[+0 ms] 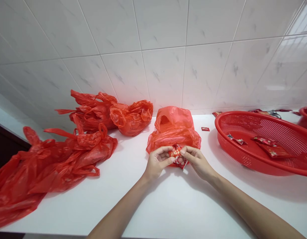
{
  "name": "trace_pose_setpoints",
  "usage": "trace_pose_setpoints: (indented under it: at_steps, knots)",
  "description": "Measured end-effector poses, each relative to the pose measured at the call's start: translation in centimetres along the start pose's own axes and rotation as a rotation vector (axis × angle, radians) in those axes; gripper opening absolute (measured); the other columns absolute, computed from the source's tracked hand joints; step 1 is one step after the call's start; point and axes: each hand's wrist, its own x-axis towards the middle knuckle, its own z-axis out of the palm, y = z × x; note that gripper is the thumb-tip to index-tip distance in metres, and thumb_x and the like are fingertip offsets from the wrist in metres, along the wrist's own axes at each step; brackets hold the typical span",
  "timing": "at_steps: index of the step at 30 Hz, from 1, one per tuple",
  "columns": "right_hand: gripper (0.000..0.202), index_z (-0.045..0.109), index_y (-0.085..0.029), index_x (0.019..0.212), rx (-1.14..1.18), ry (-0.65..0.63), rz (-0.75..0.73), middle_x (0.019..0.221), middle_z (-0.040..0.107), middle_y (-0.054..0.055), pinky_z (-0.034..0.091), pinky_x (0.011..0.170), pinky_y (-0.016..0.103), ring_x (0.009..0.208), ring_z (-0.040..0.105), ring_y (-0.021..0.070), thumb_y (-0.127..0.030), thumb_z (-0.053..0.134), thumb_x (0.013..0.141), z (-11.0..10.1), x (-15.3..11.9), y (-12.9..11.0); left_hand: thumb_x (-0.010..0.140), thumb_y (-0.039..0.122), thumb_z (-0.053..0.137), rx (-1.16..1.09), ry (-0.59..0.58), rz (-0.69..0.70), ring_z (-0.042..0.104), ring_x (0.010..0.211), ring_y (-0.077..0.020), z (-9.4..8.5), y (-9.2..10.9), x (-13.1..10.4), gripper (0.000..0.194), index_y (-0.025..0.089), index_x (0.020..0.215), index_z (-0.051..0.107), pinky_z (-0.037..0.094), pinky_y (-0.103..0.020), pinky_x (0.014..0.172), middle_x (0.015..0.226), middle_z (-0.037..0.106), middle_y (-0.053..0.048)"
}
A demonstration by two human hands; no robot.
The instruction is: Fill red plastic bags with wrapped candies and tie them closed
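Small red wrapped candies (177,156) with white and gold print are pinched between my two hands, in front of an open red plastic bag (174,127). The fingers of my left hand (157,161) close on them from the left. My right hand (195,159) grips them from the other side with thumb and fingertips. How many pieces there are is partly hidden by my fingers. The bag lies on the white table (165,205) just beyond both hands, its mouth gaping.
Several red plastic bags (68,156) crowd the left side. At the right stands a red mesh basket (243,162) holding a few wrapped packets (275,149). A small red packet (205,129) lies between bag and basket. A tiled wall (163,76) rises behind the table.
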Motion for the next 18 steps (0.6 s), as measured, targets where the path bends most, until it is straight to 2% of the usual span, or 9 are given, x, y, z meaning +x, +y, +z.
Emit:
trace_pose_setpoints:
  at_steps: [3, 6, 8, 11, 13, 15, 18]
  knots:
    - [0.042, 0.057, -0.02, 0.072, 0.004, -0.003, -0.01, 0.067, 0.064, 0.0, 0.048, 0.065, 0.029, 0.061, 0.057, 0.0138, -0.058, 0.07, 0.082, 0.0, 0.0, 0.0, 0.063, 0.031, 0.088, -0.001, 0.012, 0.023, 0.071, 0.088, -0.0199, 0.0, 0.0, 0.0, 0.044, 0.016, 0.101, 0.072, 0.058, -0.037, 0.087, 0.097, 0.076, -0.008]
    - [0.04, 0.059, -0.02, 0.077, -0.128, 0.062, -0.099, 0.074, 0.066, 0.002, 0.05, 0.072, 0.032, 0.07, 0.061, 0.0167, -0.059, 0.063, 0.087, -0.6, 0.3, 0.0, 0.068, 0.034, 0.085, 0.076, 0.072, 0.038, 0.071, 0.094, -0.0226, -0.2, -0.1, 0.2, 0.043, 0.015, 0.104, 0.072, 0.057, -0.04, 0.091, 0.103, 0.076, -0.01]
    - [0.035, 0.061, -0.021, 0.084, -0.297, 0.109, -0.169, 0.081, 0.067, 0.004, 0.05, 0.074, 0.033, 0.076, 0.062, 0.0186, -0.055, 0.06, 0.089, -1.2, 0.5, 0.2, 0.073, 0.034, 0.08, 0.212, 0.136, 0.081, 0.069, 0.105, -0.0246, -0.6, -0.2, 0.3, 0.042, 0.016, 0.11, 0.071, 0.054, -0.042, 0.097, 0.113, 0.074, -0.012]
    - [0.021, 0.062, -0.02, 0.088, -0.675, 0.082, -0.211, 0.086, 0.067, 0.005, 0.048, 0.074, 0.034, 0.079, 0.06, 0.0206, -0.041, 0.063, 0.087, -1.9, 0.7, 0.5, 0.079, 0.025, 0.073, 0.54, 0.185, 0.192, 0.064, 0.116, -0.025, -1.2, -0.4, 0.4, 0.035, 0.02, 0.113, 0.072, 0.049, -0.042, 0.105, 0.122, 0.07, -0.01]
    - [0.018, 0.063, -0.02, 0.09, -0.945, 0.053, -0.188, 0.088, 0.066, 0.006, 0.046, 0.074, 0.035, 0.083, 0.059, 0.023, -0.032, 0.07, 0.078, -1.9, 0.6, 0.8, 0.081, 0.019, 0.067, 0.748, 0.152, 0.235, 0.065, 0.112, -0.0239, -1.4, -0.4, 0.3, 0.029, 0.021, 0.109, 0.073, 0.05, -0.041, 0.102, 0.117, 0.071, -0.008]
    - [0.025, 0.064, -0.019, 0.094, -1.141, 0.046, -0.152, 0.092, 0.065, 0.007, 0.045, 0.075, 0.035, 0.086, 0.058, 0.0248, -0.023, 0.073, 0.071, -1.7, 0.4, 0.8, 0.084, 0.017, 0.062, 0.911, 0.079, 0.224, 0.068, 0.104, -0.0236, -1.3, -0.3, 0.1, 0.023, 0.02, 0.104, 0.073, 0.052, -0.041, 0.096, 0.109, 0.073, -0.007]
    - [0.018, 0.064, -0.018, 0.088, -1.184, 0.011, -0.121, 0.088, 0.063, 0.006, 0.044, 0.071, 0.032, 0.081, 0.058, 0.022, -0.015, 0.067, 0.071, -1.6, 0.3, 0.8, 0.088, 0.019, 0.06, 1.119, -0.046, 0.181, 0.069, 0.093, -0.0246, -0.9, 0.1, -0.1, 0.015, 0.02, 0.092, 0.074, 0.051, -0.042, 0.089, 0.095, 0.076, -0.006]
